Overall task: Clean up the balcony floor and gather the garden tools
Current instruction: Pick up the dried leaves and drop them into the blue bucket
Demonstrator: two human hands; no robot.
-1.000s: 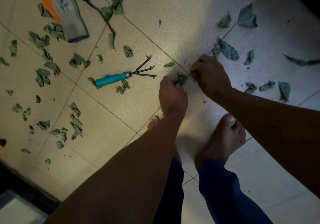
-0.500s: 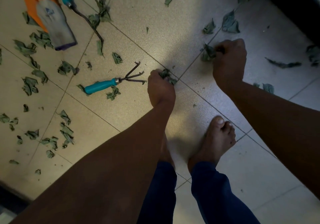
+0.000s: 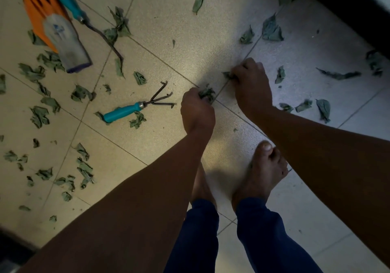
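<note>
Dry green leaves [image 3: 40, 115] lie scattered over the tiled balcony floor [image 3: 160, 26]. My left hand [image 3: 197, 111] grips a bunch of crumpled leaves [image 3: 207, 93] just above the floor. My right hand [image 3: 252, 87] is close beside it, fingers curled round a leaf [image 3: 228, 75]. A small hand rake [image 3: 135, 108] with a teal handle and three bent prongs lies left of my left hand. At the top left a second teal-handled tool [image 3: 84, 17] lies next to an orange and grey glove [image 3: 54, 28].
My two bare feet [image 3: 261, 175] stand below the hands, in blue trouser legs. More leaves [image 3: 272, 30] lie to the right and upper right. A dark wall base [image 3: 346, 9] runs along the top right. A dark edge [image 3: 14, 249] shows at the bottom left.
My right hand came back from the leaf farther up on the right and now sits close to my left hand with a leaf in its fingers. My left hand stayed in place with its bunch.
</note>
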